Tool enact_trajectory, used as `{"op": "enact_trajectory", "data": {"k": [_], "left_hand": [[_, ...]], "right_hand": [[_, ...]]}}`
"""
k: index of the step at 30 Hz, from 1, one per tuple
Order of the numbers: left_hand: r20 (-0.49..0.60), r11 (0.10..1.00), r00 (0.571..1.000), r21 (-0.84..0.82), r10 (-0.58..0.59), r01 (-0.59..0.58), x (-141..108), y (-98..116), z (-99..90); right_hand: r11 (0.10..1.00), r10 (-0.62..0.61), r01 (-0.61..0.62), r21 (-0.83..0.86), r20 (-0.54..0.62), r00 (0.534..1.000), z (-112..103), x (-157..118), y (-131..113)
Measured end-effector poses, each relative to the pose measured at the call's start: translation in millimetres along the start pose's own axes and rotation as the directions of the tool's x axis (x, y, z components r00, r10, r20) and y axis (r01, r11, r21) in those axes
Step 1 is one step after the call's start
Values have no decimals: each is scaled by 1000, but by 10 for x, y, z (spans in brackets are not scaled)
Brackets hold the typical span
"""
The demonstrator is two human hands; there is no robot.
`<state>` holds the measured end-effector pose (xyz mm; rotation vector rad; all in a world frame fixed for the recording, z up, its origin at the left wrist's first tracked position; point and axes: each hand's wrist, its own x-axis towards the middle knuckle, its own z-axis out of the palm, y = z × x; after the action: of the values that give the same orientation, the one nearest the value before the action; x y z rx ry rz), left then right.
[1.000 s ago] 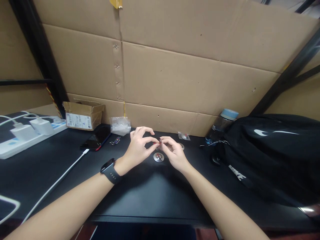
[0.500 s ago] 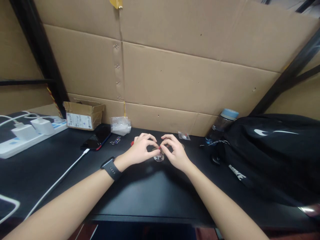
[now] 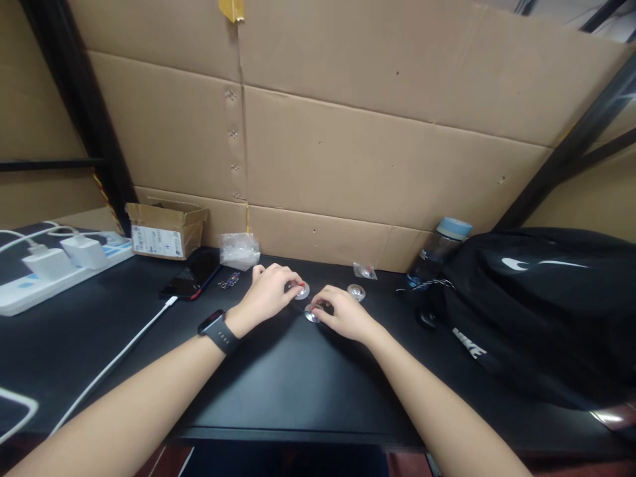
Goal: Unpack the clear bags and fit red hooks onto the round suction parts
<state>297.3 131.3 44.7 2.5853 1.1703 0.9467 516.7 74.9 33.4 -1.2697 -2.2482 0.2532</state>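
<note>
Near the middle of the black table, my left hand (image 3: 272, 291) pinches something small and red (image 3: 301, 285) over a shiny round disc (image 3: 303, 293). My right hand (image 3: 342, 311) is closed at the fingertips on a small red piece (image 3: 314, 307) above a second shiny disc (image 3: 311, 317), nearer to me. A third round disc (image 3: 356, 292) lies just beyond my right hand. What the red pieces are is too small to tell. A dark watch (image 3: 218, 330) is on my left wrist.
At the left are a power strip (image 3: 20, 296), an open cardboard box (image 3: 169, 232), a phone (image 3: 191, 276) and plastic bags (image 3: 239, 250). A small bag (image 3: 365, 271) lies at the back. A bottle (image 3: 437, 252) and black backpack (image 3: 541, 311) stand right.
My hands were fingertip to fingertip over one disc and have moved apart. My left hand now is at a farther disc, my right hand lower at the nearer one. The third disc has come into sight.
</note>
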Motion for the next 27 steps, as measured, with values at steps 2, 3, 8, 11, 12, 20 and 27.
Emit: {"op": "enact_trajectory", "data": {"k": [2, 3, 8, 11, 12, 20, 27], "left_hand": [[-13, 1000, 1000, 4, -27, 27, 5, -17, -4], [-17, 999, 999, 6, -35, 35, 7, -21, -5], [-8, 998, 998, -9, -66, 66, 19, -8, -9], [32, 994, 995, -54, -97, 99, 23, 24, -25], [52, 991, 993, -74, -104, 108, 23, 37, -31], [94, 962, 986, -228, -135, 153, 9, 94, 17], [102, 916, 986, -367, -131, 160, 1, 102, 98]], "right_hand": [[1000, 1, 0, -22, 34, 999, 20, 1, 18], [1000, 2, -1, -27, 35, 999, 28, 4, 23], [999, 10, -11, -45, -9, 1000, 36, 20, 51], [998, 53, -52, 19, -85, 995, 17, 38, 69], [996, 73, -67, 56, -112, 991, 10, 46, 72], [837, 297, -171, 521, -170, 940, 13, 80, 22], [651, 313, -163, 741, -67, 947, 69, 65, -40]]}}
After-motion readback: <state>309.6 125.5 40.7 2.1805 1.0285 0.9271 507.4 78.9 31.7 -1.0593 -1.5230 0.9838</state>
